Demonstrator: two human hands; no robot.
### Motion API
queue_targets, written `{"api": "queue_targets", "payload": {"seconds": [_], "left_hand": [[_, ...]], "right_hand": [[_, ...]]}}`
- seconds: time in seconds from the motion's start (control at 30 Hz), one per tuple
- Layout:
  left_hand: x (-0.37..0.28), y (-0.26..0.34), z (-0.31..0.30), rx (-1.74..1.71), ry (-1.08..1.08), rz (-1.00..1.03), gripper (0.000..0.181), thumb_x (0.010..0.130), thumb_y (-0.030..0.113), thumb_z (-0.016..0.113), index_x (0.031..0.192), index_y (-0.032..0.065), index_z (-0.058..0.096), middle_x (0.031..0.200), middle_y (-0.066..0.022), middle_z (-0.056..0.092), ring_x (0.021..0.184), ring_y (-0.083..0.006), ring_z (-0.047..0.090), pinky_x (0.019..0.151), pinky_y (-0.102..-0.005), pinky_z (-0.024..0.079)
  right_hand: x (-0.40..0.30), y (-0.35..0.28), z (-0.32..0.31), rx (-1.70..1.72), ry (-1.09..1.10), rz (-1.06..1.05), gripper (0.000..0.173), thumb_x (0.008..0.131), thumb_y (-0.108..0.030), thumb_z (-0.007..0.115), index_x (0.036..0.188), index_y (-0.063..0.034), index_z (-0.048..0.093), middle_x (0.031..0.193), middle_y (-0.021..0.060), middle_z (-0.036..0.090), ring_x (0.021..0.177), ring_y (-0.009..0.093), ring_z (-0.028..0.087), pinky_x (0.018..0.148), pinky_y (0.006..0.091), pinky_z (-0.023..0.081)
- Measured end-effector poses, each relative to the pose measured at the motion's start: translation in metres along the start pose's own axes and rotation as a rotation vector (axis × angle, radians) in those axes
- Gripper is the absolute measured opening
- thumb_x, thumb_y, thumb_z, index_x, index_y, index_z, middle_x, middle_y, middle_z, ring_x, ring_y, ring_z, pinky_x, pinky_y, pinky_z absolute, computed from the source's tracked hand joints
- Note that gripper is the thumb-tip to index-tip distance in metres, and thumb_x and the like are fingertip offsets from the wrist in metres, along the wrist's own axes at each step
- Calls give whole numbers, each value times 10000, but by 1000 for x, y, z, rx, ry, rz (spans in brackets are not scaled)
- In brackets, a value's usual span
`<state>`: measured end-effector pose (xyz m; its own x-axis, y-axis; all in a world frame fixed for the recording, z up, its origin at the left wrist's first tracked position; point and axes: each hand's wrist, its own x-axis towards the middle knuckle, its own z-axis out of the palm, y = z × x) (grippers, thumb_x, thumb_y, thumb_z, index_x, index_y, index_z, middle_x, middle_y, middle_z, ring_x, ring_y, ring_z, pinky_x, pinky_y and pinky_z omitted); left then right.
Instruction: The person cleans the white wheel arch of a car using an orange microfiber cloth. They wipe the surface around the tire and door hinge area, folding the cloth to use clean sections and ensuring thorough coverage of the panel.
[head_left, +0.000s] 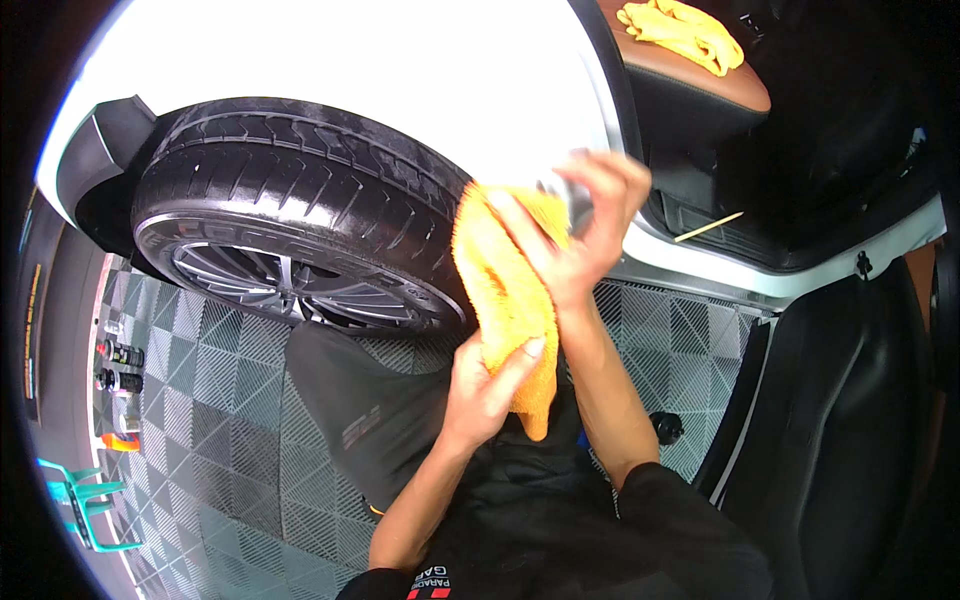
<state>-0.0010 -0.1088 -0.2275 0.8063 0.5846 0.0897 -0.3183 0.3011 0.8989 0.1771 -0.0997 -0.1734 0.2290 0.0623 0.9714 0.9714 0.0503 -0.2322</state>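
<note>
An orange-yellow microfiber cloth (506, 300) hangs bunched in front of me, beside the rear part of a black tire (315, 172). My left hand (484, 394) grips its lower part, thumb on top. Higher up, my right hand (581, 247) holds the upper part, its fingers blurred and partly spread near the white car body panel (375, 60). A blurred grey patch shows behind those fingers; I cannot tell what it is. The tire has a glossy sidewall and surrounds a silver multi-spoke alloy wheel (289, 289).
The car's open door (840, 420) stands at right. A thin pointed stick (709, 226) lies on the door sill. Another yellow cloth (682, 34) rests on the brown seat (697, 71). A black bottle (666, 428), several bottles (120, 367) and a teal plastic stool (90, 499) stand on the tiled floor (225, 420).
</note>
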Motion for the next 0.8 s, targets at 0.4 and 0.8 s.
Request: {"api": "queue_targets", "payload": {"seconds": [0.4, 0.8], "left_hand": [[-7, 7, -9, -22, -30, -62, 267, 1031, 114, 667, 1250, -38, 663, 1099, -39, 714, 978, -89, 643, 871, -284, 528], [-3, 39, -11, -65, 34, 28, 259, 1039, 94, 658, 1266, -31, 668, 1137, -33, 714, 1015, -86, 642, 904, -282, 526]], "right_hand": [[-47, 19, -31, 70, -19, 200, 526, 684, -245, 993, 1078, -83, 684, 1131, 111, 527, 1088, 286, 544, 891, 408, 476], [12, -5, -13, -65, -155, -53, 490, 698, -258, 990, 1056, -86, 703, 1103, 92, 553, 1069, 266, 544, 884, 398, 457]]}}
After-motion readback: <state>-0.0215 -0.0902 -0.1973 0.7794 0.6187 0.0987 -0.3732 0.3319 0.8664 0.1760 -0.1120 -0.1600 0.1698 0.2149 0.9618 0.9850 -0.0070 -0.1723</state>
